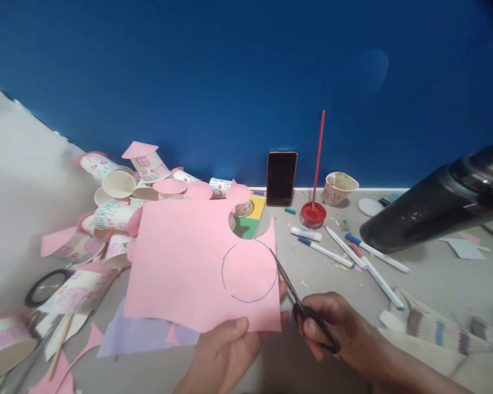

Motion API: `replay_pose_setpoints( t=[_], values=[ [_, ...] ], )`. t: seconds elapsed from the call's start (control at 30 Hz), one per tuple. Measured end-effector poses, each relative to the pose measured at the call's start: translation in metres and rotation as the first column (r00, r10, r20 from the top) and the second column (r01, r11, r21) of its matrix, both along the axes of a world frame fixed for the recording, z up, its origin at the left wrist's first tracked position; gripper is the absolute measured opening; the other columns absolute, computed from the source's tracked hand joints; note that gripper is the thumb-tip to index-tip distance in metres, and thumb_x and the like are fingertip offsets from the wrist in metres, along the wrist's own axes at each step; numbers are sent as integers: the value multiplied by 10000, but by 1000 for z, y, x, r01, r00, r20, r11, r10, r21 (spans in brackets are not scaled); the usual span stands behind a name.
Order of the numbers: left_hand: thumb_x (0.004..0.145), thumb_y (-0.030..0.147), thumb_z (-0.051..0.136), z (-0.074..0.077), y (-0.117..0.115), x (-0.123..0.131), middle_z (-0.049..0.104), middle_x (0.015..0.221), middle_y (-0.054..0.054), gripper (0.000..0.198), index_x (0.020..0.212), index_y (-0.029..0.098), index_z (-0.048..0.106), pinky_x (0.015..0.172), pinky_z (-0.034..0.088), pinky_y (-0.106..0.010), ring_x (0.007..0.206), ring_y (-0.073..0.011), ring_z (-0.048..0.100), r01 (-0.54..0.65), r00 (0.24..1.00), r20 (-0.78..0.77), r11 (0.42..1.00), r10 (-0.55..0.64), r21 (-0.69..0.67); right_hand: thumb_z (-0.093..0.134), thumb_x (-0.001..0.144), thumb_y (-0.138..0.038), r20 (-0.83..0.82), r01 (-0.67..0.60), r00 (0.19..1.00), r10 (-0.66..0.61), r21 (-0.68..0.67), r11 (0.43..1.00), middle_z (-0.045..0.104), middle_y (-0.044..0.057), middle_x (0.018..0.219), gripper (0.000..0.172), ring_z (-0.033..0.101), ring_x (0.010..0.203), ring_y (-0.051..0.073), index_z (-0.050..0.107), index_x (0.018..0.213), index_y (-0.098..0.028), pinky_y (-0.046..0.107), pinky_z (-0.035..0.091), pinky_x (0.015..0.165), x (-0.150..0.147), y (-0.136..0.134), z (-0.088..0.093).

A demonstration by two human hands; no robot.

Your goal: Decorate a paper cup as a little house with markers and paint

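My left hand [230,347] grips the lower edge of a pink sheet of paper [176,257], thumb on top and fingers underneath. A blue circle [250,272] is drawn on its right part, and above it a rounded piece is gone from the top edge. My right hand [332,325] is closed around the black handles of a pair of scissors [296,295]. The blades meet the paper at the circle's upper right; how far apart they are I cannot tell. A lilac sheet [135,331] lies under the pink one.
Decorated paper cups [115,216] with pink tops pile up at left. A phone [281,178] leans on the blue wall. Right of it stand a red pot [313,214] with a stick and a crumpled cup [339,187]. Markers [326,253] and a dark flask [435,197] lie further right.
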State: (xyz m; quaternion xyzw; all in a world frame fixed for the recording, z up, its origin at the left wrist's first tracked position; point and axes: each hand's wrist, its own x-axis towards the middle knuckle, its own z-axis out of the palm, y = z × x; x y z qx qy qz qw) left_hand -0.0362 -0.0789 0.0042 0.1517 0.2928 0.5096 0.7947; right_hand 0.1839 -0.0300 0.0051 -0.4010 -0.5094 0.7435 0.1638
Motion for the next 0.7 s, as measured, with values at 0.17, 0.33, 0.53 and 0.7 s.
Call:
replay_pose_setpoints(
  t=[0.17,0.33,0.53,0.7],
  values=[
    [859,233,780,-15,-10,-10,765,1399,-144,600,1451,169,701,1182,537,-496,1410,-377,652,-20,999,36,999,21,-30,674,699,-968,3,-31,1000,31,-38,999,490,-35,494,774,348,483,82,541,614,-210,266,273,489,0,1,1],
    [810,119,743,-30,-21,-19,742,1449,-99,624,1425,223,720,1080,612,-483,1402,-384,660,-80,996,37,995,82,-57,664,748,-930,27,-78,997,79,-25,997,557,-13,523,730,398,497,98,580,693,-207,260,291,498,1,-1,-6],
    [828,128,728,-24,-26,-24,747,1433,-136,480,1304,170,778,1085,591,-485,1401,-405,653,15,1000,-23,997,-17,-74,643,734,-960,40,-112,993,112,-15,994,556,-7,524,755,406,511,105,579,691,-209,262,307,499,1,0,-1],
    [823,194,752,-22,-26,-23,774,1382,-147,393,1207,155,824,1058,609,-457,1359,-402,685,52,998,-28,997,-53,-63,667,672,-988,33,-93,995,95,-42,995,546,-18,510,784,369,471,83,557,678,-211,258,287,484,0,0,0]
  ],
)
